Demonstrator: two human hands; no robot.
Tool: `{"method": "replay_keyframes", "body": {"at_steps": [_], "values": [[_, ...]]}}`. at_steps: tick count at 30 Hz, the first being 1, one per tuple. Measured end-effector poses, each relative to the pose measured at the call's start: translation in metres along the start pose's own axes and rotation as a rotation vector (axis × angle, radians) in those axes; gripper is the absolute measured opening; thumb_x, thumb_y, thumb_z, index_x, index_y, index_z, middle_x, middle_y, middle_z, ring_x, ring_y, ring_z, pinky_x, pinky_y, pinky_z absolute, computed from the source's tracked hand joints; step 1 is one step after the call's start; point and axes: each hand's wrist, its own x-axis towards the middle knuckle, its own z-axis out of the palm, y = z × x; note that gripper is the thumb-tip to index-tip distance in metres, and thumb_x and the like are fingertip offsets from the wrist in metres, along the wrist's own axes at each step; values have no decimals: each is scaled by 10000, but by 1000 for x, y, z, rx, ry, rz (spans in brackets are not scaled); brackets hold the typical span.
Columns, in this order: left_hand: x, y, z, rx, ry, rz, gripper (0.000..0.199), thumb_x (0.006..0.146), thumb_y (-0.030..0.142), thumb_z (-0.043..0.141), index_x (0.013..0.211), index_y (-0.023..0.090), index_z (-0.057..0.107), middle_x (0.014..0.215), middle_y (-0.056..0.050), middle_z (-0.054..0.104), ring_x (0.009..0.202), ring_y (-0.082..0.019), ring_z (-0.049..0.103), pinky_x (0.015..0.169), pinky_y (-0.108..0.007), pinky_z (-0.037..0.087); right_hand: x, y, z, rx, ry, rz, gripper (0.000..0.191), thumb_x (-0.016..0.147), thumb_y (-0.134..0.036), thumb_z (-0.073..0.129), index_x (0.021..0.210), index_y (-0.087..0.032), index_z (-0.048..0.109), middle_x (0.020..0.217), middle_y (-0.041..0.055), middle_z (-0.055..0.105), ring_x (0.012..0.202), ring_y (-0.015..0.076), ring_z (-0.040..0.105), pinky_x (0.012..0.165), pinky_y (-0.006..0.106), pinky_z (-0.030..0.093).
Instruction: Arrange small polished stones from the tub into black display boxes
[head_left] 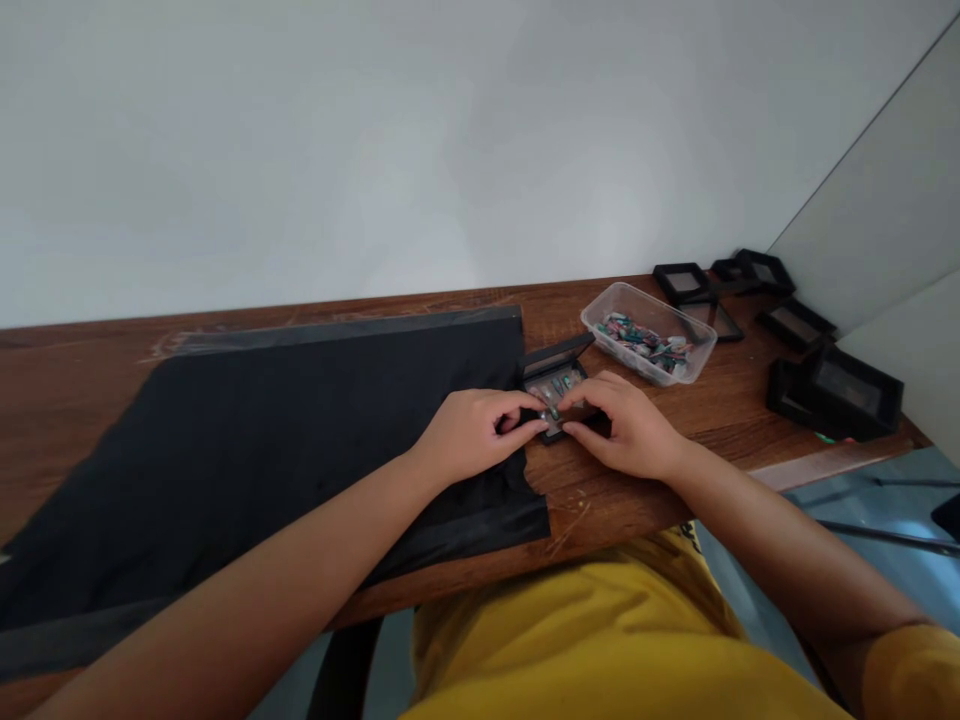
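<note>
A small black hinged box (531,384) stands with its lid (556,356) raised, just right of a black cloth. Small colourful shiny pieces (561,384) lie in rows inside it. My left hand (476,430) is at the box's left side, thumb and index finger curled around its near left edge. From the right, my right hand (626,425) reaches over the near part of the box with thumb and index finger drawn close together. A small greenish piece (553,411) lies between the fingertips of both hands. Whatever the right fingertips pinch is too small to tell.
A clear plastic tub (600,342) full of small colourful pieces stands behind my right hand. Several black window-lidded boxes (795,325) are spread at the right, some stacked near the table edge. The black cloth (285,440) covers the wooden table's left part, against a pale wall.
</note>
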Motion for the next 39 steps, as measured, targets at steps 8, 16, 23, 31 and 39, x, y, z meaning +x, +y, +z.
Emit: {"method": "replay_keyframes", "body": {"at_steps": [8, 16, 23, 31, 39], "values": [[2, 2, -1, 8, -50, -74, 299, 942, 522, 695, 1010, 263, 828, 588, 55, 629, 514, -108, 548, 543, -234, 362, 1, 1, 1, 43, 57, -16, 137, 935, -106, 617, 978, -203, 705, 903, 35, 785, 830, 195, 662, 801, 328, 517], [-1, 2, -1, -33, 76, 43, 342, 949, 570, 696, 941, 259, 838, 574, 47, 631, 504, -100, 551, 558, -228, 411, 2, -2, -3, -79, 142, -49, 86, 939, -146, 632, 970, -216, 670, 861, 35, 754, 804, 198, 639, 765, 335, 515], [-1, 2, -6, -43, 176, 116, 344, 970, 539, 687, 895, 226, 809, 577, 40, 626, 496, -100, 540, 552, -243, 433, 0, -5, -4, 38, 502, 50, 231, 919, -140, 652, 1116, -249, 597, 890, -1, 700, 654, 132, 571, 609, 289, 468], [0, 7, -22, 154, 575, 175, 264, 918, 310, 739, 726, 247, 570, 781, -9, 644, 738, -194, 631, 719, -377, 515, 4, -9, -13, 48, 1014, 23, 210, 954, -287, 637, 1105, -306, 492, 973, 14, 558, 630, 134, 474, 539, 307, 417], [3, 0, -19, 190, 619, 127, 251, 882, 248, 763, 922, 268, 516, 985, -37, 686, 976, -275, 695, 911, -497, 550, 1, -6, -8, 85, 921, 42, 259, 967, -283, 598, 1195, -305, 477, 1058, 32, 560, 632, 119, 473, 544, 300, 439]]}}
